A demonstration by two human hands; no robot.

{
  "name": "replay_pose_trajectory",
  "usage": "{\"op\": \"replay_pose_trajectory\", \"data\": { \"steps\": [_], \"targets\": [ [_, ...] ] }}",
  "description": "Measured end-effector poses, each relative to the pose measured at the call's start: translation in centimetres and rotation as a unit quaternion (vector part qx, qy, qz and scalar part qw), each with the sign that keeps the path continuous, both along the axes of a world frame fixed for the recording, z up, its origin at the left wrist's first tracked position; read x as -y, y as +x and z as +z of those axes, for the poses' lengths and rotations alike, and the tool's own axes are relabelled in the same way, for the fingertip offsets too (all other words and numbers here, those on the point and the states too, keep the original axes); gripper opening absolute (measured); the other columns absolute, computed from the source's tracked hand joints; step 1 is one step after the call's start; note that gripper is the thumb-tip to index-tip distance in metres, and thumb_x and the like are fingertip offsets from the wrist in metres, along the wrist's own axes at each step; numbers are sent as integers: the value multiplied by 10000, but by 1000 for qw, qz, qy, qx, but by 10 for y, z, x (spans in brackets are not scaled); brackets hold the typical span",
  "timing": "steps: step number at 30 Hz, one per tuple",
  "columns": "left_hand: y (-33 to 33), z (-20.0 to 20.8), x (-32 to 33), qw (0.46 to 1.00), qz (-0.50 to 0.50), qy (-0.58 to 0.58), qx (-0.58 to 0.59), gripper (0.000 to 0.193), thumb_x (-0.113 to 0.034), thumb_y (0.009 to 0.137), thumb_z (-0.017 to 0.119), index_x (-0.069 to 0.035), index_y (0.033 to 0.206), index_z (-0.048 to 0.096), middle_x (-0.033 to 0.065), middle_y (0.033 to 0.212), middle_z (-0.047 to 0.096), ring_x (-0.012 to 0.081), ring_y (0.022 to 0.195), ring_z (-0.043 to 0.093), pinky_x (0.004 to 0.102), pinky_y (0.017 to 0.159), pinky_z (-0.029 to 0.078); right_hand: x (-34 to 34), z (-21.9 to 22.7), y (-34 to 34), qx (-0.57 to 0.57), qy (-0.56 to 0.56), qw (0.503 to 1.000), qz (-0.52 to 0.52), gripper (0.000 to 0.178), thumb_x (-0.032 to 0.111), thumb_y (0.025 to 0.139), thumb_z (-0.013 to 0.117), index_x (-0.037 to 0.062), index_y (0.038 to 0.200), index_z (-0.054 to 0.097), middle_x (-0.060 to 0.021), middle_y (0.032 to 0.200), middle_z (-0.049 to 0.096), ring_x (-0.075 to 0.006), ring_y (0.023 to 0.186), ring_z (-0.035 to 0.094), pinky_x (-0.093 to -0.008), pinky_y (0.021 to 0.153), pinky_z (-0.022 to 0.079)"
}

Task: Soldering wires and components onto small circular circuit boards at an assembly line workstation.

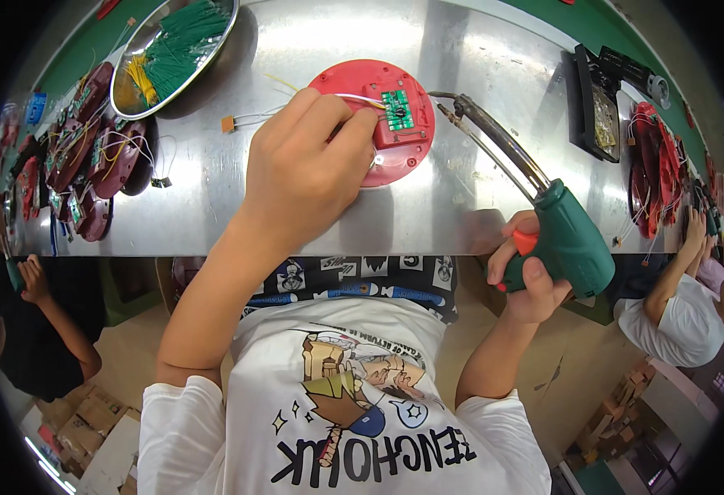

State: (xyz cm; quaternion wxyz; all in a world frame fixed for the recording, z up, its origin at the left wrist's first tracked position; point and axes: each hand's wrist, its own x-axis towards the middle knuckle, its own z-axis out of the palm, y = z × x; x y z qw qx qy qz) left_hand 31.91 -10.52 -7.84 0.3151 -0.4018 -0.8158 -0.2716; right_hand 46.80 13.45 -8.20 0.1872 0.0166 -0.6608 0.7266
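Note:
A round red plastic housing point(395, 172) lies on the metal bench, with a small green circuit board point(398, 112) fixed to its raised middle. My left hand point(308, 157) rests over the housing's left side, its fingers pinched together by the board. White wire point(354, 97) runs from those fingers to the board's left edge; the fingertips are partly hidden. In my right hand point(531, 285) is a green soldering gun point(572, 235) with a red trigger. Its tip points left, just right of the board and apart from it. A small orange-brown connector point(228, 124) lies left of my left hand, on thin wires.
A steel bowl point(123, 101) of green and yellow wires stands back left. Wired dark red housings point(118, 169) pile up at left, more red housings point(655, 169) at right. A black tray point(585, 103) sits back right. Other people work at both sides.

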Motion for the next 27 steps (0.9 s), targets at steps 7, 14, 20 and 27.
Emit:
{"op": "replay_pose_trajectory", "data": {
  "steps": [7,14,20,27],
  "targets": [
    [4,14,-1,998,56,12,40,301,-177,681,788,-20,913,680,73,752,550,256,670,545,359,565,458,2,-2,-5,-11,-44,999,-31,514,226,888,614,-157,1186,444,-253,955,583,-186,430,550,-288,366,445],
    [-21,64,7,971,8,-140,194,630,-418,616,836,-1,1054,660,148,868,575,340,848,555,435,755,467,-14,-2,-3,-92,-142,974,-152,461,240,935,561,-120,1191,430,-214,979,536,-181,436,510,-299,372,409],
    [-156,50,-55,966,-125,-155,162,635,-498,729,769,-60,1175,657,189,899,588,355,893,563,427,810,478,-46,-4,-14,-115,-90,967,-207,431,234,946,508,-99,1200,402,-202,1048,497,-155,433,473,-274,359,391],
    [-410,63,13,952,155,-159,211,541,-326,742,689,19,1158,658,269,1144,661,406,1091,638,460,930,513,-41,-18,-15,-165,-87,949,-252,412,250,955,500,-92,1176,438,-183,1021,470,-144,397,429,-260,374,384]
  ]
}}
